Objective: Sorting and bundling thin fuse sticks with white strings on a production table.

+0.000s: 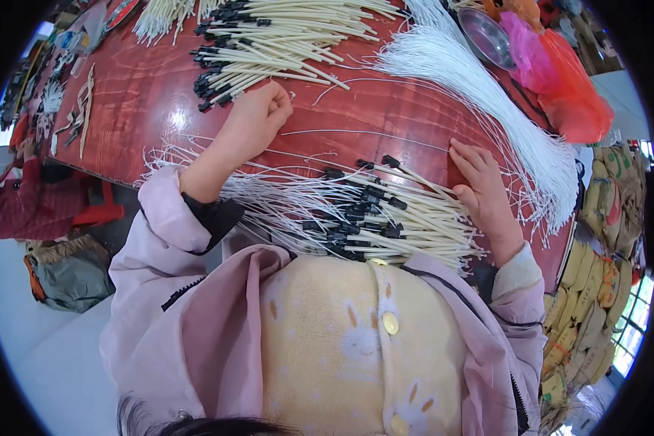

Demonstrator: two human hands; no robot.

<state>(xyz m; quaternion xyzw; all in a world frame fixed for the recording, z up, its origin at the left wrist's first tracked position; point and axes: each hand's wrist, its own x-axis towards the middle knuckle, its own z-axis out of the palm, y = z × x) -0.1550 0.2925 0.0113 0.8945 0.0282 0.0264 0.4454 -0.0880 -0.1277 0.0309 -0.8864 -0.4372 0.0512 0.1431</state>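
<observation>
My left hand is closed, its fingers curled at the near edge of a pile of cream sticks with black ends. What it pinches, if anything, is hidden. My right hand has its fingers loosely stretched and the thumb apart. Its fingertips rest on the red table by the end of a single thin white cord, which runs left across the wood. Between my forearms, close to my body, lies a second bundle of cream sticks with black pieces and long white cords trailing left.
A thick hank of white cords stretches along the right of the red table. Beyond it are a metal bowl and a red plastic bag. Twisted strips lie at left; stacked sacks stand at right. Another person sits at far left.
</observation>
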